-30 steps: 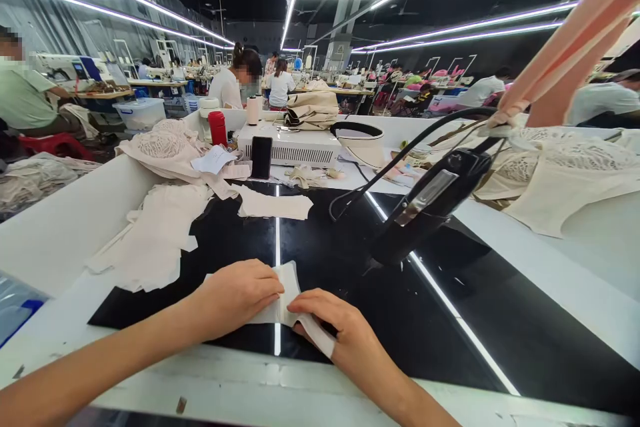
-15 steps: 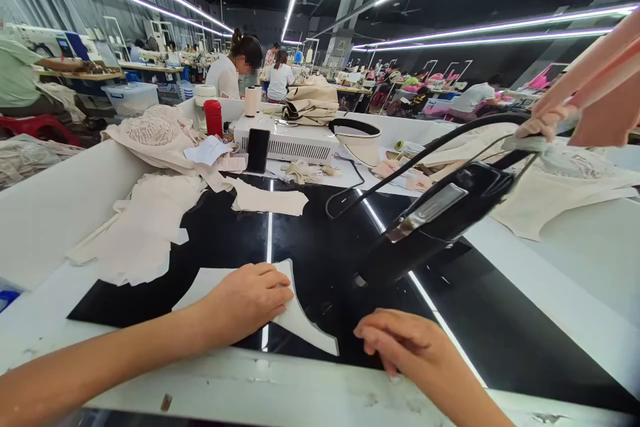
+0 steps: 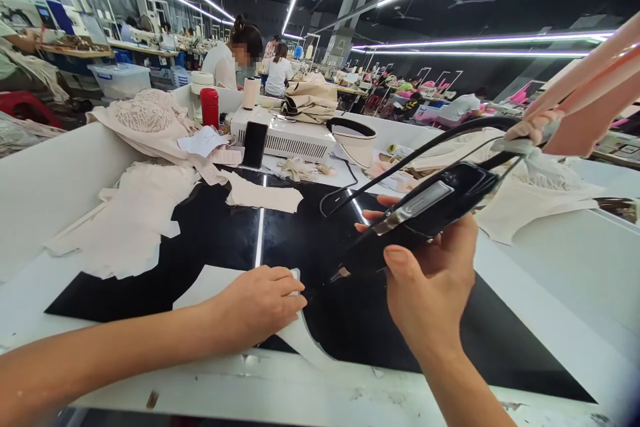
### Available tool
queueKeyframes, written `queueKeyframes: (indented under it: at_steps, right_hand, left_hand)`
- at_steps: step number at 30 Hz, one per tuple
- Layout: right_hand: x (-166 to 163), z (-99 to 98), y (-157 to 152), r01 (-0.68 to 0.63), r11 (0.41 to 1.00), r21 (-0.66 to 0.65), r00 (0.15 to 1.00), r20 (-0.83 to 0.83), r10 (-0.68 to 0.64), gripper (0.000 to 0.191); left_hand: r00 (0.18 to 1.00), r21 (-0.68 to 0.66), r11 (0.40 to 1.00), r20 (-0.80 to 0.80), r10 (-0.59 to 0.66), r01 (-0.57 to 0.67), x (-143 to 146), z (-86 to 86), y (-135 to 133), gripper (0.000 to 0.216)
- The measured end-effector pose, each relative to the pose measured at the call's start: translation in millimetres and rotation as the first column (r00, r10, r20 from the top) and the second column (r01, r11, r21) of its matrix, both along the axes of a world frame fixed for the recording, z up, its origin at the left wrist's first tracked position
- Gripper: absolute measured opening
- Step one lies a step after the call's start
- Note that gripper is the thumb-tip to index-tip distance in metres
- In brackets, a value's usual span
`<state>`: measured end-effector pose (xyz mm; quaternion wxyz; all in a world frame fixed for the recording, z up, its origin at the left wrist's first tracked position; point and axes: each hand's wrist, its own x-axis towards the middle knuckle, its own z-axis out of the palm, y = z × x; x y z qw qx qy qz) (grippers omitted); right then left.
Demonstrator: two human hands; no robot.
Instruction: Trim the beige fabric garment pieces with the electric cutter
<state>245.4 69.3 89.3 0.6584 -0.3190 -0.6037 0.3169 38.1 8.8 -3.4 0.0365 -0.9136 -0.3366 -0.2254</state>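
Under my left hand [image 3: 255, 303] lies a pale cream fabric panel [image 3: 200, 283] with a curved right edge. That hand's fingers are bent and close together on the panel near its top corner, hiding part of it. My right hand [image 3: 433, 287] is curled loosely around a black corded hand tool [image 3: 425, 210] with a silver plate and a narrow metal tip [image 3: 343, 273]. The fingers pass behind the tool and show past its left side; the thumb lies along its lower edge. The tool hangs tilted over the black work surface [image 3: 240, 230], tip pointing down-left.
Pale fabric pieces [image 3: 125, 220] are stacked at left, with another strip [image 3: 265, 191] at the back. Beyond stand a phone [image 3: 254, 145], a red bottle [image 3: 209, 107] and a white vented box [image 3: 285, 140]. A pink tied cloth [image 3: 533, 127] suspends the tool. Co-workers sit farther off.
My right hand has risen from the front of the black surface to the hanging tool and closed loosely round it. The left hand and fabric panel have shifted slightly right and nearer.
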Motion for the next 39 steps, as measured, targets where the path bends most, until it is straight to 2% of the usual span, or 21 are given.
queueKeyframes:
  at_steps: [3,5,12,16,21,27,32,39]
  right_hand:
    - [-20.2,0.7,2.7,0.137,0.99,0.037,0.991,-0.013,-0.136,0.049]
    - [-27.6,-1.9,6.0,0.153,0.987,0.054,0.988,0.007,-0.153,0.044]
    - [-39.3,-15.3,20.8,-0.07,0.995,0.073,0.997,-0.027,0.072,0.042]
    - [-47.2,-22.8,28.0,-0.094,0.993,0.076,0.992,-0.074,0.1,0.035]
    - [-54.4,-25.5,31.0,-0.069,0.996,0.055,0.994,-0.082,0.073,0.037]
    - [-54.5,-23.2,26.0,-0.11,0.994,0.026,0.991,-0.078,0.112,0.039]
    - [-54.7,-23.3,23.6,-0.156,0.987,0.035,0.978,-0.137,0.159,0.041]
    - [-54.8,-25.1,23.0,-0.111,0.994,-0.011,0.99,-0.086,0.11,0.05]
  left_hand:
    - [1.0,0.046,0.999,-0.019,0.015,-0.014,3.9,-2.1,3.3,0.012]
    - [0.999,0.051,0.998,-0.045,0.029,-0.027,5.4,-2.9,3.3,0.013]
    - [0.996,0.082,0.994,-0.053,0.069,-0.065,5.3,-9.6,0.9,0.014]
    - [0.997,0.107,0.992,-0.034,0.071,-0.067,4.8,-14.0,2.5,0.019]
    - [0.998,0.093,0.994,-0.015,0.066,-0.064,4.6,-12.7,2.0,0.017]
    - [0.998,0.073,0.996,-0.013,0.056,-0.054,4.3,-10.8,1.2,0.018]
    - [0.998,0.065,0.996,-0.015,0.064,-0.063,3.7,-7.9,1.1,0.021]
    - [0.996,0.068,0.995,-0.037,0.076,-0.073,5.2,-7.6,-0.2,0.017]
